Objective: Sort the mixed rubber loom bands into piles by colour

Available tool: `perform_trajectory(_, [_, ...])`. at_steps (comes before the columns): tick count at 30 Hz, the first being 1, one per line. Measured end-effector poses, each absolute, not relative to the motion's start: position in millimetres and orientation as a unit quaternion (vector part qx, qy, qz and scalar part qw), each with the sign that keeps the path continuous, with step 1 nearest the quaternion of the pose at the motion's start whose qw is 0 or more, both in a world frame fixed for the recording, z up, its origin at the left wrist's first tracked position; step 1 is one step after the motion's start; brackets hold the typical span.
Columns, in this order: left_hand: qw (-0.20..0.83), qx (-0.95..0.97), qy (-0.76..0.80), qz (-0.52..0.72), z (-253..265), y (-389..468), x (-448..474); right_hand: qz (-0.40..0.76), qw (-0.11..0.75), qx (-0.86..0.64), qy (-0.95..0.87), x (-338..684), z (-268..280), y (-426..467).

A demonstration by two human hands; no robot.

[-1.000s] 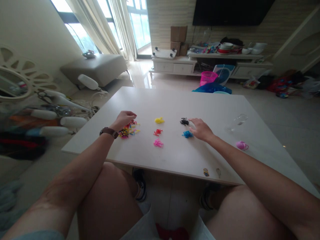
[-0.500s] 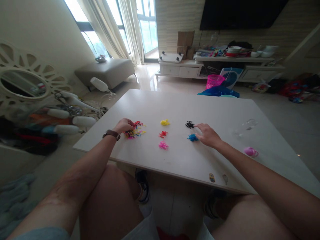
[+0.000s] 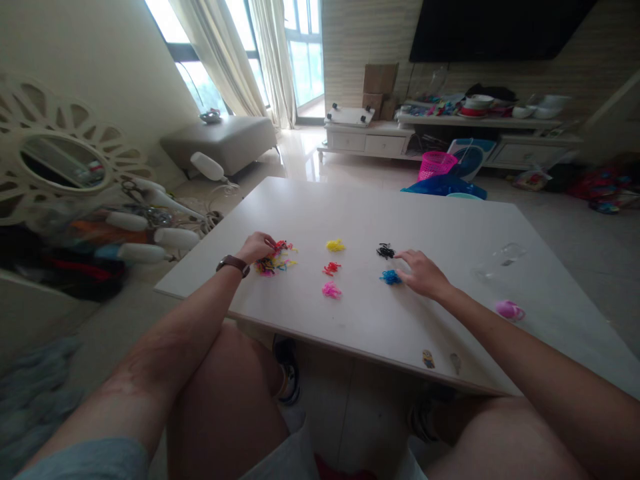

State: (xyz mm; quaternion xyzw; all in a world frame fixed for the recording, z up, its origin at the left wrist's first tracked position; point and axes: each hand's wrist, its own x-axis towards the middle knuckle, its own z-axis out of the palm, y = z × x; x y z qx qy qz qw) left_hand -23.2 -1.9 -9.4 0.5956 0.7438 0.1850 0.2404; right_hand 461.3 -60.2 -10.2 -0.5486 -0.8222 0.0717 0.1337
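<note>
My left hand, with a brown watch on the wrist, is at a mixed pile of small colourful rubbery strips. Its fingers are bent together at the red strips along the pile's upper edge; whatever is between them is hidden. My right hand hovers by a black pile and a blue pile. Its thumb and forefinger are apart, with nothing visible between them. Between the hands lie single-colour piles: yellow, red and pink.
On the right of the white table lie a clear plastic container and a pink-purple lid-like piece. A minion sticker is near the front edge. Beyond the table stands a pink basket; lamp arms crowd the left.
The view has turned slightly left, so everything sits a little further right. My left fingers have shifted slightly at the mixed pile. My right hand stays beside the black and blue piles.
</note>
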Motion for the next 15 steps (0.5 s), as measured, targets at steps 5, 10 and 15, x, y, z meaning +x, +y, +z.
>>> perform_trajectory(5, [0.218, 0.591, 0.741, 0.232, -10, 2, -24, 0.075, 0.135, -0.547, -0.823, 461, -9, -60])
perform_trajectory(10, [0.212, 0.592, 0.737, 0.246, -13, 5, -31, 0.08, 0.131, -0.548, -0.822, 462, -9, -60])
perform_trajectory(15, [0.214, 0.601, 0.73, 0.243, -20, 5, -32, 0.087, 0.127, -0.548, -0.822, 461, -8, -61])
